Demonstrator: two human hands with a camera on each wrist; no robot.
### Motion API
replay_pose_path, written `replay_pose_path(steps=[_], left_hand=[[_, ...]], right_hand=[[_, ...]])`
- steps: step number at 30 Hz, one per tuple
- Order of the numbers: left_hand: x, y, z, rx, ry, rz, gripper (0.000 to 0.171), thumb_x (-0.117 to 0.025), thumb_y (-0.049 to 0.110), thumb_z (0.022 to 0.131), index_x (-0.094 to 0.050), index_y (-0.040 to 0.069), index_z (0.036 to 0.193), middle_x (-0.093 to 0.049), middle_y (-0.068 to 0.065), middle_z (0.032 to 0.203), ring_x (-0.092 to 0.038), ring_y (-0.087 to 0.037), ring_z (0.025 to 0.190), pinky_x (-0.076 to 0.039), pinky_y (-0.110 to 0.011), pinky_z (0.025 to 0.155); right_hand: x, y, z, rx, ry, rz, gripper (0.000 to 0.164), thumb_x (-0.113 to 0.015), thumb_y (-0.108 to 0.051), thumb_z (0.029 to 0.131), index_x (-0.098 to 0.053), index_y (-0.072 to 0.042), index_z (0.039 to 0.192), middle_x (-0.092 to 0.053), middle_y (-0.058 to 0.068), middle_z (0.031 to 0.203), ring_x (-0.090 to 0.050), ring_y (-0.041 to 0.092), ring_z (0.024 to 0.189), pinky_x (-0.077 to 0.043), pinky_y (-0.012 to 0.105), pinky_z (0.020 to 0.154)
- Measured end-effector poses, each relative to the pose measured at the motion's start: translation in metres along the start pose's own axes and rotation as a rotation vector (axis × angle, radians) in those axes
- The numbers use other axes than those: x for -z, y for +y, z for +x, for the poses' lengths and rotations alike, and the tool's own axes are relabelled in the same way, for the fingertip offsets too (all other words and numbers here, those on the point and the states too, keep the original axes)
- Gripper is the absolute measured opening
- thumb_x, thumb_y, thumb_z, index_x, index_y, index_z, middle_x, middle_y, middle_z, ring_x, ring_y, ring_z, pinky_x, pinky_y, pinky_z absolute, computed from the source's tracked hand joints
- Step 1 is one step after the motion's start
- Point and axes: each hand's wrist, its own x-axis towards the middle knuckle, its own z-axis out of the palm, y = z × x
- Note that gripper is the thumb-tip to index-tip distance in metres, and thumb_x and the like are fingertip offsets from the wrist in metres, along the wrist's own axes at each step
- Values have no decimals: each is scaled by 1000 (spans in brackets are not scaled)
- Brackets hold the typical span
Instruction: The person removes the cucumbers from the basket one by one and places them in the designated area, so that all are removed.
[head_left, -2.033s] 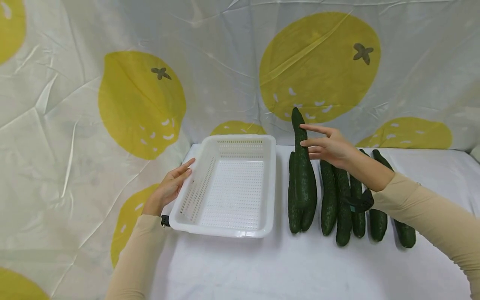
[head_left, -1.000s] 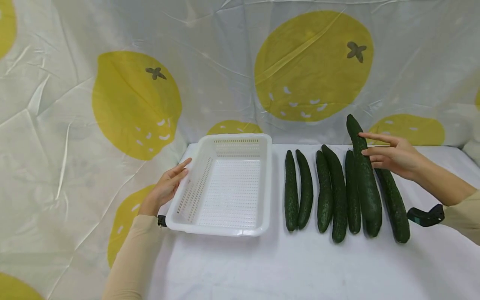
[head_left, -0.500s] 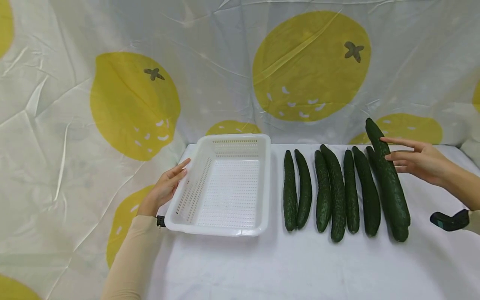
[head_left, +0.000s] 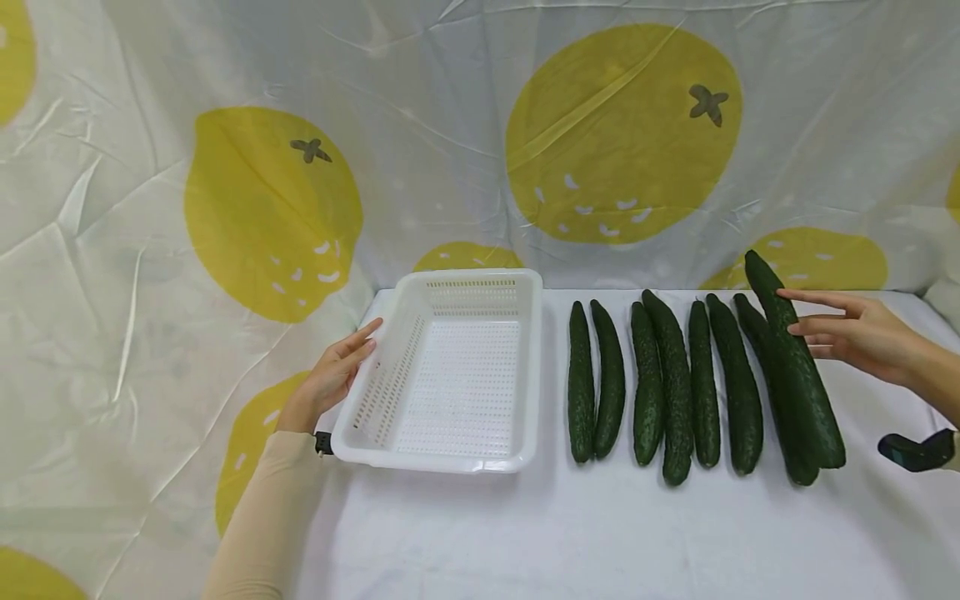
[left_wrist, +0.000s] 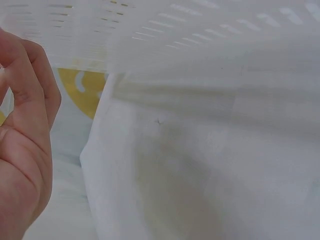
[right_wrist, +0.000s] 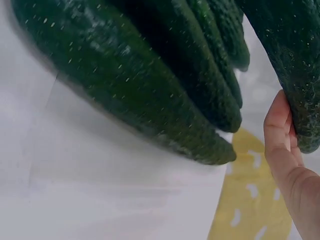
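Note:
My right hand (head_left: 862,333) pinches a dark green cucumber (head_left: 806,383) near its far, narrower end. In the head view that cucumber slants over the rightmost lying cucumber (head_left: 768,358) and partly covers it. The right wrist view shows the held cucumber (right_wrist: 295,65) between thumb and fingers, apart from the lying cucumber (right_wrist: 120,75). On the left, my left hand (head_left: 330,379) holds the left rim of a white perforated plastic basket (head_left: 534,375) with nothing in it. The left wrist view shows my curled left fingers (left_wrist: 32,80) beside the basket's slotted wall (left_wrist: 165,30).
Several more cucumbers (head_left: 677,392) lie side by side, lengthwise, between the basket and the right hand. All stand on a white cloth-covered table (head_left: 600,533). A lemon-printed curtain (head_left: 450,167) hangs behind and along the left side.
The right hand has carried a cucumber rightward from over the leftmost cucumbers to the row's right end, its near end swinging right. The left hand and basket stay in place.

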Motion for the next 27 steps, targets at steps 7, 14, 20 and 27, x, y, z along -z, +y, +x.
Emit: replay_pose_path(steps=[7,14,20,27], left_hand=[[1,-1,0,-5,-9,-16,53,-45,13,108,-29,13,158,-62,-2,123,-67,-13,95,-57,-24,73],[1,0,1,-3,-6,-8,53,-46,14,108,-30,14,158,-61,-2,123,-67,-14,96,-57,-24,74],[1,0,0,-14,-13,5,52,-47,15,107,-33,17,157,-61,-2,125,-66,-13,98,-57,-24,75],[0,-1,0,-13,5,22,52,-48,16,107,-34,17,157,-60,-3,124,-67,-13,97,-57,-24,75]], right_hand=[[7,7,-6,4,0,-1,56,-46,10,101,-56,-24,144,-52,-21,126,-63,7,95,-52,23,71],[16,15,-9,16,-15,11,57,-44,12,101,-57,-24,143,-60,-16,121,-64,8,95,-53,24,70],[21,21,-11,-24,17,-135,57,-48,7,102,-53,-28,146,-56,-25,121,-63,5,94,-53,24,71],[27,30,-14,-72,46,-141,55,-50,7,101,-59,-32,140,-61,-22,114,-63,6,91,-53,26,68]])
